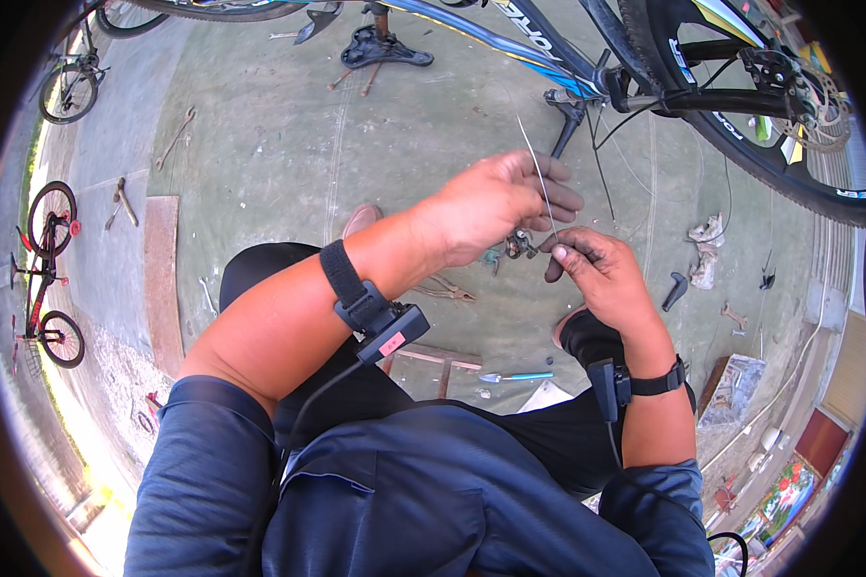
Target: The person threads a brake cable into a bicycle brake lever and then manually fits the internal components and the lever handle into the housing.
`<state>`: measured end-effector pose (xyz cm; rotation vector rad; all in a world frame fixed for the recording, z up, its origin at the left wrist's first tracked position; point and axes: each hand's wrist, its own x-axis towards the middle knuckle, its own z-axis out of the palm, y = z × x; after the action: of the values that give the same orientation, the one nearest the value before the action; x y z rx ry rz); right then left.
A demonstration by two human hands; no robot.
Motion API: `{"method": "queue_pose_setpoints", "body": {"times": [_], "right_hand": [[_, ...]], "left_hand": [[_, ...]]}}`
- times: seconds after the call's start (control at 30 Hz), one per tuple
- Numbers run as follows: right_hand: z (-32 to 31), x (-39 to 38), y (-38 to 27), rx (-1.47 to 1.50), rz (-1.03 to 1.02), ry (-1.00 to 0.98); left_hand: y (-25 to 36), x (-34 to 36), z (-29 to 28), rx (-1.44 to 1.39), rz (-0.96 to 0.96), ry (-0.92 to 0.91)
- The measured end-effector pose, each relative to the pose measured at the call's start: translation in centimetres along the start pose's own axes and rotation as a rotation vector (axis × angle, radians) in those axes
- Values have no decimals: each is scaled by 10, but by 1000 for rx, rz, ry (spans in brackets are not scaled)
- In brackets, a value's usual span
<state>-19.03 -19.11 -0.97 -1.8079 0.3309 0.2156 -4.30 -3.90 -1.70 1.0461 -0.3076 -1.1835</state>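
Observation:
A thin silvery cable (528, 139) rises in front of me and runs down across the fingers of my left hand (496, 204). Those fingers are stretched out and apart, blackened with grime, and do not close round it. Lower down, my right hand (598, 274) pinches the cable between thumb and forefinger. A small dark metal bicycle part (520, 244) is beside the right fingertips, partly covered by the left hand; whether it is held or lies behind cannot be told.
An upturned bicycle (548, 60) stands ahead, its wheel (779, 163) at far right. Pliers (447, 288), a blue-handled tool (517, 377), a black grip-like piece (674, 291), a crumpled rag (706, 252) and a wrench (175, 137) lie around. A red bicycle (46, 274) is far left.

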Motion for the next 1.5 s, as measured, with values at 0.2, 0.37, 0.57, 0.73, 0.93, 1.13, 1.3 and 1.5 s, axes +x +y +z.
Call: {"method": "queue_pose_setpoints", "body": {"times": [0.2,0.37,0.57,0.73,0.93,1.13,1.3,1.5], "right_hand": [[-28,1,2,-154,8,39],[-65,-5,8,-43,-9,147],[-112,-23,18,23,-35,383],[-134,-34,19,-27,-37,412],[-133,-33,12,-23,-78,432],[-123,-27,3,39,-209,416],[-137,-37,8,50,-314,276],[-155,-55,12,154,-305,510]], "left_hand": [[43,-2,-31,-307,168,193],[75,2,-73,-325,357,338],[96,-1,-133,-333,530,403],[108,-5,-146,-324,590,431],[83,1,-87,-289,481,386],[38,0,-32,-283,238,246],[49,2,-47,-262,283,340],[81,-2,-88,-301,449,476]]}}
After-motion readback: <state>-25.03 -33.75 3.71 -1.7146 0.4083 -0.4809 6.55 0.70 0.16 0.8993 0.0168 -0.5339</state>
